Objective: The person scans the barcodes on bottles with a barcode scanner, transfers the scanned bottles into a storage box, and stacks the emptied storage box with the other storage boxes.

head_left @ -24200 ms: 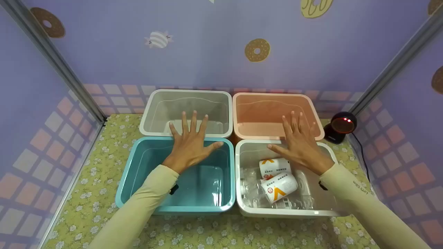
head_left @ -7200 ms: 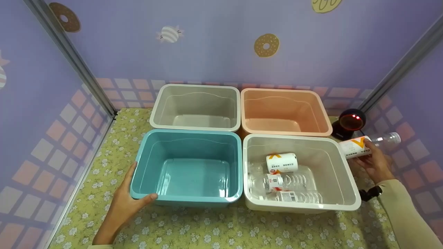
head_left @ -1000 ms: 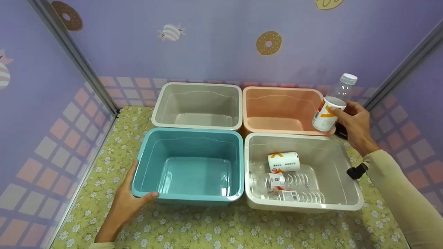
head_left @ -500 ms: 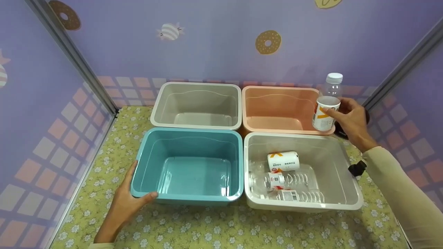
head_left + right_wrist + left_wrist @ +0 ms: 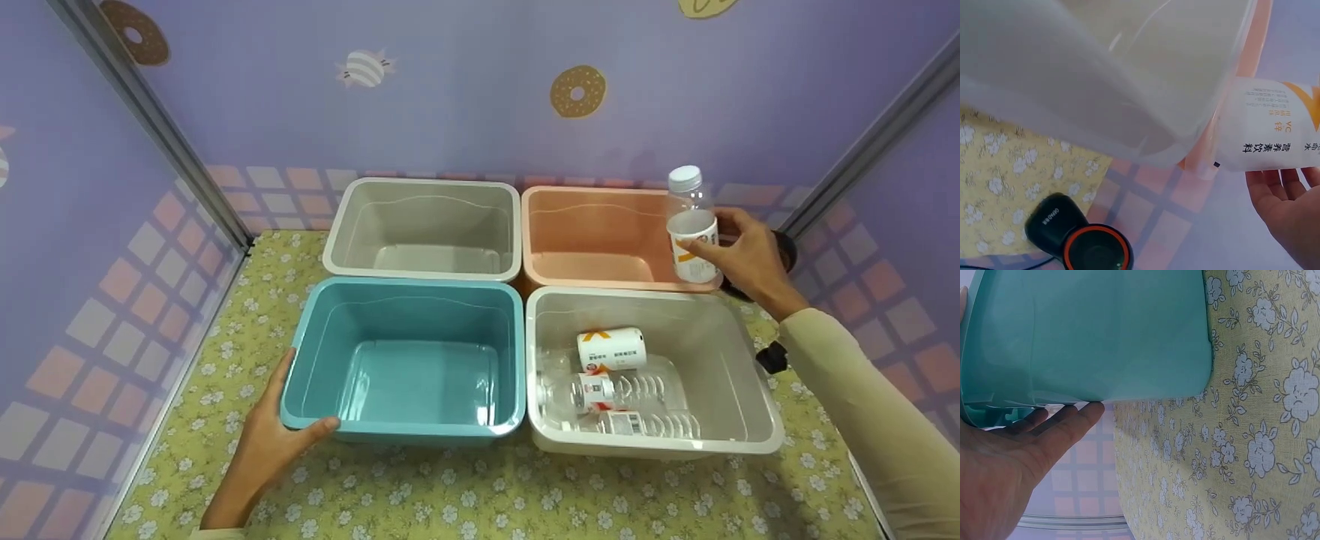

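Right hand (image 5: 744, 259): pinches the held bottle (image 5: 688, 223) round its label, thumb across the near face, fingers behind.
Held bottle: nearly upright, left of the palm, cap above the grip and base below it, over the near right corner of the orange bin (image 5: 592, 229); whether the base touches the rim, I can't tell from here.
Left hand (image 5: 268, 435): well left of that grip, laid round the near corner of the teal bin (image 5: 427, 311), thumb in front, fingers stretched along the outer side.
Weight: no liquid shows through the clear shoulder, so I'd guess light; the label hides what is lower.
Plastic: probably thin and springy, likelier to dent under a squeeze than crack.
Label: looks smooth, so a slack thumb might let it turn or slide.
Best hold: the broad labelled body, about where the thumb lies, rather than the small cap above.
Below the grip: the cream bin (image 5: 716, 360), with another labelled bottle (image 5: 611, 349) and clear ribbed bottles (image 5: 651, 427) lying in it.
Beyond the hand: a black device (image 5: 1055, 219), partly covered in the head view.
Half a second back: bottle and hand were further right; the left hand looks unmoved.
Seven seconds back: the bottle was on its side, right of the cream bin.
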The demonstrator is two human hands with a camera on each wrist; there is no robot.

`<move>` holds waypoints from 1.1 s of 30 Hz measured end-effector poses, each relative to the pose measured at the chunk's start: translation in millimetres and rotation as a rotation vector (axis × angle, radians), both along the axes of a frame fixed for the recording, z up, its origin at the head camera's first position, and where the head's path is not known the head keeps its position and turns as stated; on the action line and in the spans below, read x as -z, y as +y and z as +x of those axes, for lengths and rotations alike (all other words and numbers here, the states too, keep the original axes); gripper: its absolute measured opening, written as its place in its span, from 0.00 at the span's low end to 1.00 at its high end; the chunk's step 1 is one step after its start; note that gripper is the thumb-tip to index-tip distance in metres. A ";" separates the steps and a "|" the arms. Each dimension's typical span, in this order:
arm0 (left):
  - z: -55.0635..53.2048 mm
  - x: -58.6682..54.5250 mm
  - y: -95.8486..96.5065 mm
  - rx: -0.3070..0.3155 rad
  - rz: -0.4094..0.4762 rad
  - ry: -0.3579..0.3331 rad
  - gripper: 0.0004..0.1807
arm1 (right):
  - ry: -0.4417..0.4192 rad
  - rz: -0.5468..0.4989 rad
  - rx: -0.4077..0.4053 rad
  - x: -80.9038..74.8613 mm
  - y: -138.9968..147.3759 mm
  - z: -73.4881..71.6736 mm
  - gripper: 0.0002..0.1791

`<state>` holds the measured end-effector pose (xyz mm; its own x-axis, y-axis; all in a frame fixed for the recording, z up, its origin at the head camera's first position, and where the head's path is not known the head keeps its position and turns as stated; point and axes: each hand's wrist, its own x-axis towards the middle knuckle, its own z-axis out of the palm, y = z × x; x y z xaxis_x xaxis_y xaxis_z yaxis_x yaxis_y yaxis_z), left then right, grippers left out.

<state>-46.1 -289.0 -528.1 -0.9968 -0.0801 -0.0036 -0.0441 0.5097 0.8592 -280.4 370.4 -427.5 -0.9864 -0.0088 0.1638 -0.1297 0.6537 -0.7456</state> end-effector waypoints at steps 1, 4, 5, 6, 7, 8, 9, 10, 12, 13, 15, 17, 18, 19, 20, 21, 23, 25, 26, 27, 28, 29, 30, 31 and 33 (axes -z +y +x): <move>0.0 0.0 0.1 0.000 0.002 0.000 0.67 | 0.005 0.012 -0.009 -0.4 -1.3 -0.4 0.43; 0.0 -0.3 0.5 -0.002 0.012 0.005 0.67 | 0.016 0.047 -0.038 -0.7 -4.8 -1.2 0.42; 0.2 -0.4 0.6 -0.003 0.013 0.007 0.67 | 0.018 0.057 -0.049 -0.4 -5.9 -1.5 0.42; 0.3 -0.6 0.8 -0.004 0.014 0.008 0.67 | 0.019 0.065 -0.060 0.0 -7.0 -2.0 0.42; 0.5 -0.7 0.9 -0.004 0.013 0.009 0.67 | 0.020 0.073 -0.071 0.6 -8.1 -2.5 0.42; 0.7 -0.9 0.9 -0.005 0.012 0.012 0.67 | 0.022 0.077 -0.082 1.2 -9.1 -3.2 0.41; 0.8 -0.9 1.0 -0.006 0.013 0.014 0.67 | 0.023 0.083 -0.092 2.1 -10.0 -3.9 0.41; 0.9 -1.0 1.1 -0.006 0.014 0.014 0.67 | 0.026 0.089 -0.101 3.0 -11.0 -4.6 0.40; 1.0 -1.0 1.1 -0.007 0.012 0.013 0.67 | 0.031 0.101 -0.116 4.8 -13.0 -6.2 0.40; 1.1 -1.1 1.0 -0.008 0.011 0.011 0.67 | 0.036 0.108 -0.123 5.6 -14.1 -7.1 0.39; 0.9 -1.0 0.9 -0.009 0.010 0.008 0.67 | 0.045 0.122 -0.134 7.2 -16.2 -8.6 0.39; 0.8 -0.9 0.6 -0.010 0.007 0.006 0.67 | 0.058 0.129 -0.145 8.9 -18.2 -10.2 0.38; 0.9 -0.8 0.4 -0.010 0.004 0.007 0.67 | 0.064 0.134 -0.149 9.6 -19.3 -10.8 0.38; 0.6 -0.6 0.4 -0.009 0.003 0.007 0.67 | 0.072 0.138 -0.154 10.3 -20.0 -11.4 0.38; 0.4 -0.5 0.4 -0.009 0.001 0.009 0.67 | 0.079 0.141 -0.158 11.1 -20.6 -11.9 0.38; 0.4 -0.6 0.3 -0.008 -0.001 0.012 0.67 | 0.086 0.145 -0.165 12.0 -21.1 -12.6 0.38; 0.7 -1.2 0.3 -0.007 -0.005 0.016 0.67 | 0.098 0.151 -0.181 13.4 -22.3 -13.7 0.38; 0.8 -1.8 0.3 -0.005 -0.004 0.019 0.68 | 0.108 0.160 -0.200 14.6 -23.4 -14.7 0.38; 0.9 -2.2 0.3 -0.004 -0.004 0.020 0.68 | 0.111 0.162 -0.209 15.2 -24.0 -15.2 0.38; 1.0 -2.4 0.3 -0.003 -0.002 0.022 0.68 | 0.115 0.165 -0.218 15.6 -24.7 -15.7 0.37; 0.8 -2.4 0.3 -0.002 0.001 0.021 0.68 | 0.115 0.168 -0.223 16.1 -25.3 -16.3 0.37; 0.6 -2.1 0.3 -0.001 0.004 0.021 0.68 | 0.115 0.169 -0.228 16.3 -25.9 -16.8 0.37; 0.5 -1.8 0.2 -0.002 0.004 0.023 0.68 | 0.118 0.170 -0.235 16.6 -26.5 -17.3 0.36; 0.6 -1.5 0.0 -0.002 0.004 0.023 0.68 | 0.118 0.173 -0.239 16.8 -27.0 -17.7 0.36; 0.6 -0.9 -0.2 -0.002 0.001 0.024 0.69 | 0.121 0.175 -0.255 17.4 -27.9 -18.6 0.36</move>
<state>-45.5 -289.2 -527.3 -0.9964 -0.0824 0.0200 -0.0248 0.5088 0.8605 -299.0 342.5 -444.9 -0.9224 -0.2908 0.2541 -0.3861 0.7055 -0.5943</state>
